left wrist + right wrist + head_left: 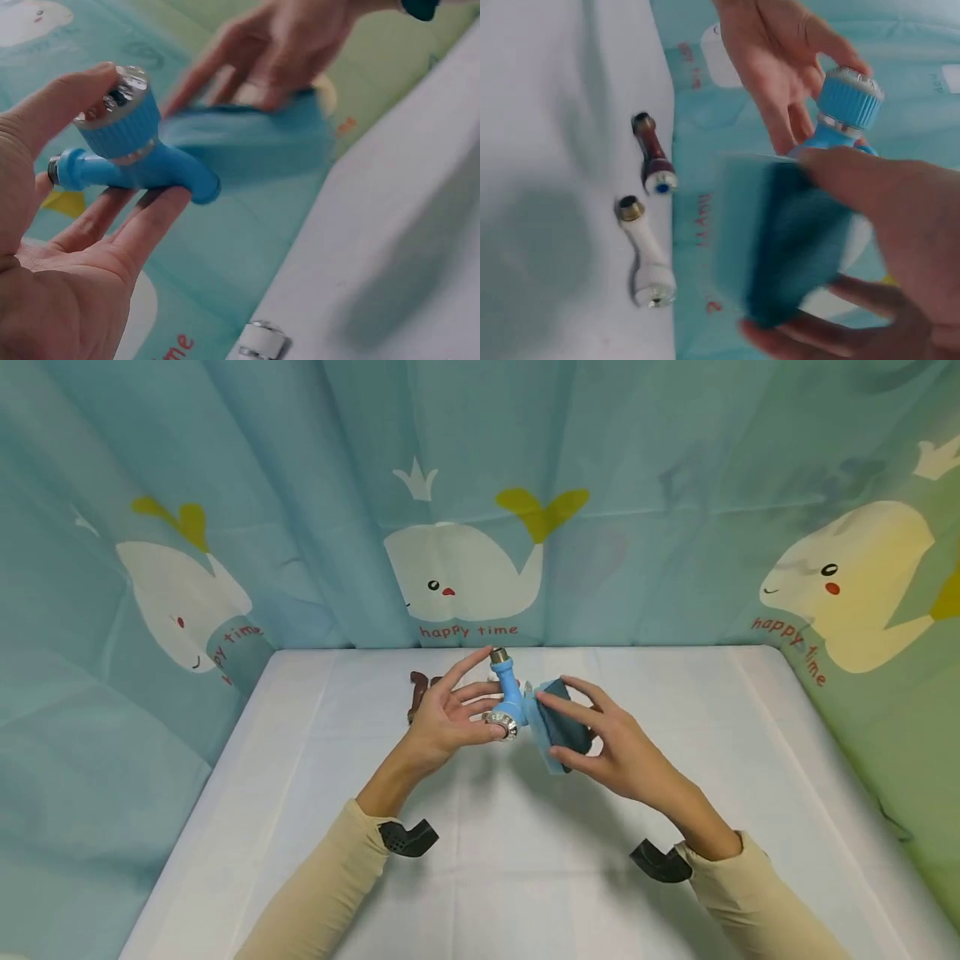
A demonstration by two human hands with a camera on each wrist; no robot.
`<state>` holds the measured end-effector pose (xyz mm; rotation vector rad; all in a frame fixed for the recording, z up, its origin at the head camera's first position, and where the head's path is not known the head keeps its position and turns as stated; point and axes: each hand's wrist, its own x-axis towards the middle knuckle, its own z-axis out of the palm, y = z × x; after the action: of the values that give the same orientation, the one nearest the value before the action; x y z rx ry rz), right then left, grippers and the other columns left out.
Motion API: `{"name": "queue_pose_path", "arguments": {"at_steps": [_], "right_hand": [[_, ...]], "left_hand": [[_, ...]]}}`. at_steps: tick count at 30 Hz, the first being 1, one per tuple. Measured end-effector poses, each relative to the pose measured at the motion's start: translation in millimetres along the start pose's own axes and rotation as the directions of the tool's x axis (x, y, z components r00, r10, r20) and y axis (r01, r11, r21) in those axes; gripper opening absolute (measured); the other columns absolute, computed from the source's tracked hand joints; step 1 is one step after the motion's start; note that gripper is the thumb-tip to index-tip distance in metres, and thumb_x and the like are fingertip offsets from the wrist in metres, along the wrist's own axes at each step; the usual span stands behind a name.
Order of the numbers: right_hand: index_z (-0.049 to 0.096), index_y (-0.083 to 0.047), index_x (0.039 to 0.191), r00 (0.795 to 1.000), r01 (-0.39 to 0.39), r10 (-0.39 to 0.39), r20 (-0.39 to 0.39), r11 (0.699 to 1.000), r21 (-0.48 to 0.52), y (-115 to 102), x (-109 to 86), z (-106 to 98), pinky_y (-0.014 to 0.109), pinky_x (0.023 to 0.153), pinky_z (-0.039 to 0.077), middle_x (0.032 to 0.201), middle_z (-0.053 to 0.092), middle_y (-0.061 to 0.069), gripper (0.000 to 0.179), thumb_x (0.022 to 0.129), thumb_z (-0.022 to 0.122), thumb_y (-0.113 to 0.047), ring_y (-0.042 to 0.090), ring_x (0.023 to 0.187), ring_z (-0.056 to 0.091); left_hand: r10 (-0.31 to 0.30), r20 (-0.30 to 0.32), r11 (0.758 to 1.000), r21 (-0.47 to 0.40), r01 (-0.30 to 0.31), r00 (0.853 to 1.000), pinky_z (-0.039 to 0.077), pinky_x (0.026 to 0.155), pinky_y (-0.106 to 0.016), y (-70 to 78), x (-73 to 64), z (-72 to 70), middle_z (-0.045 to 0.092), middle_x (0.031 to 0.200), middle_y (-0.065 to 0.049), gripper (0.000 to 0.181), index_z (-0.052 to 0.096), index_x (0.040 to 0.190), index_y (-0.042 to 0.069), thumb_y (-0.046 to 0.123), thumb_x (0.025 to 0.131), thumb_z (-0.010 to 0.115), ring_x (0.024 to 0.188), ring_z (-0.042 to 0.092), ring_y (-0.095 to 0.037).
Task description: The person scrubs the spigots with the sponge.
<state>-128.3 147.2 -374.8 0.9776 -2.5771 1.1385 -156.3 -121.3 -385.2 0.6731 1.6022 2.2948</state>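
Note:
My left hand [448, 720] holds a blue faucet [509, 687], thumb on its silver-rimmed knob [124, 94] and fingers spread beneath the body. One end of the faucet shows a threaded metal fitting [498, 655]. In my right hand [626, 750] is a two-tone sponge [567, 732], light blue on one face and dark teal on the other, gripped between thumb and fingers. The sponge's light face is right beside the faucet's spout end, and its outline is blurred in both wrist views. Both things are held above the white table.
A brown faucet [651, 150] and a white faucet [646, 251] lie on the white table [360, 877] beyond my hands; in the head view my left hand partly covers them. A blue curtain [300, 510] printed with whales hangs behind and beside the table.

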Motion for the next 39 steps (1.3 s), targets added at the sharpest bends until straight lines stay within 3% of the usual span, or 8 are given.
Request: {"name": "queue_pose_path", "arguments": {"at_steps": [4, 10, 15, 20, 25, 28, 33, 39], "right_hand": [[0.050, -0.020, 0.154, 0.997, 0.005, -0.001, -0.083, 0.999, 0.040, -5.6, 4.5, 5.7, 0.037, 0.073, 0.061, 0.160, 0.036, 0.015, 0.075, 0.088, 0.084, -0.017, 0.030, 0.110, 0.064], [0.051, -0.023, 0.153, 0.998, -0.067, 0.067, -0.003, 0.998, 0.003, -0.1, 0.4, 12.1, 0.032, 0.069, 0.058, 0.158, 0.037, 0.018, 0.072, 0.089, 0.083, -0.020, 0.031, 0.109, 0.064], [0.051, -0.023, 0.154, 0.998, -0.052, 0.054, -0.044, 0.998, 0.040, -2.3, 3.3, 10.2, 0.034, 0.073, 0.060, 0.159, 0.038, 0.016, 0.073, 0.088, 0.084, -0.020, 0.028, 0.109, 0.065], [0.051, -0.024, 0.153, 0.998, -0.062, 0.062, 0.027, 0.998, -0.014, -0.2, 0.4, 9.7, 0.036, 0.070, 0.059, 0.158, 0.036, 0.019, 0.070, 0.090, 0.082, -0.020, 0.035, 0.111, 0.063], [0.055, -0.022, 0.151, 0.997, 0.059, -0.059, -0.054, 0.998, 0.000, -4.2, 6.6, 5.1, 0.039, 0.072, 0.059, 0.161, 0.035, 0.014, 0.071, 0.086, 0.085, -0.015, 0.035, 0.123, 0.058], [0.054, -0.023, 0.151, 0.991, 0.129, -0.130, -0.018, 0.991, -0.028, -6.0, 9.4, 5.2, 0.039, 0.076, 0.057, 0.163, 0.032, 0.013, 0.071, 0.087, 0.084, -0.015, 0.030, 0.119, 0.059], [0.058, -0.022, 0.148, 0.993, 0.115, -0.116, -0.001, 0.981, -0.158, 1.9, 6.0, 3.8, 0.041, 0.074, 0.057, 0.160, 0.035, 0.017, 0.070, 0.084, 0.086, -0.011, 0.032, 0.112, 0.060], [0.056, -0.024, 0.150, 0.989, 0.142, -0.146, -0.036, 0.985, -0.093, 0.4, 8.7, 3.2, 0.039, 0.073, 0.058, 0.162, 0.033, 0.015, 0.072, 0.085, 0.086, -0.011, 0.029, 0.112, 0.061]], "left_hand": [[-0.004, -0.008, 1.000, -0.027, 0.004, 1.000, 0.060, 0.087, -0.036, 0.4, -1.2, 3.2, 0.060, 0.132, -0.021, 0.099, 0.033, 0.161, 0.017, -0.014, 0.078, 0.078, 0.118, 0.064, -0.029], [-0.001, -0.072, 0.997, -0.076, -0.005, 0.997, 0.061, 0.084, -0.035, 0.9, -7.1, 4.7, 0.056, 0.133, -0.027, 0.100, 0.031, 0.162, 0.016, -0.017, 0.078, 0.073, 0.118, 0.065, -0.030], [0.004, -0.051, 0.996, -0.087, -0.009, 0.999, 0.060, 0.086, -0.033, -1.9, -9.5, 3.5, 0.053, 0.137, -0.029, 0.102, 0.028, 0.163, 0.017, -0.013, 0.079, 0.076, 0.120, 0.064, -0.029], [0.008, -0.045, 0.998, -0.069, -0.012, 0.999, 0.060, 0.087, -0.034, -2.8, -12.8, 2.9, 0.055, 0.136, -0.027, 0.102, 0.029, 0.163, 0.016, -0.009, 0.079, 0.080, 0.119, 0.064, -0.030], [-0.016, 0.003, 1.000, -0.023, 0.016, 1.000, 0.060, 0.087, -0.034, -4.0, -12.4, 2.0, 0.061, 0.130, -0.019, 0.102, 0.028, 0.163, 0.011, -0.004, 0.080, 0.084, 0.117, 0.065, -0.031], [-0.029, 0.022, 1.000, -0.002, 0.029, 0.999, 0.060, 0.086, -0.034, -5.0, -12.5, 1.7, 0.063, 0.128, -0.017, 0.103, 0.030, 0.162, 0.011, 0.000, 0.078, 0.088, 0.113, 0.066, -0.029], [-0.068, -0.005, 0.998, 0.015, 0.068, 0.998, 0.061, 0.085, -0.033, -6.9, -14.4, 2.1, 0.065, 0.126, -0.017, 0.099, 0.035, 0.161, 0.017, 0.002, 0.078, 0.088, 0.109, 0.068, -0.026], [-0.084, 0.001, 0.994, 0.071, 0.084, 0.996, 0.061, 0.086, -0.036, -7.9, -11.1, 3.3, 0.064, 0.127, -0.021, 0.096, 0.037, 0.161, 0.018, 0.008, 0.080, 0.088, 0.111, 0.068, -0.030]]}}
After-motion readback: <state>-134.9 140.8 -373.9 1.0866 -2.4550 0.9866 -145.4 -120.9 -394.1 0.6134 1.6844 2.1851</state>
